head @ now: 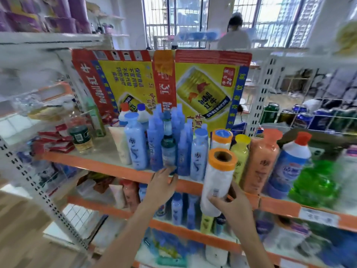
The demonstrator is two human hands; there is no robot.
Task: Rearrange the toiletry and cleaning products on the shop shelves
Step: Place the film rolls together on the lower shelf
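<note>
1. Two hands up at the orange-edged shelf [123,172].
2. Right hand [230,205] grips white roll with orange cap [217,182] low on its body, fingers curled round it; long axis near upright, tilted slightly, held just in front of shelf edge.
3. Left hand [163,184] at base of dark teal bottle [168,147], fingers loosely spread, touching; grip unclear.
4. Probable next: set roll beside second orange-capped roll [221,139] just behind it.

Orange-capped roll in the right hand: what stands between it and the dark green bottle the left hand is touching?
Head view: two blue bottles stand between the roll and the green bottle.
</note>
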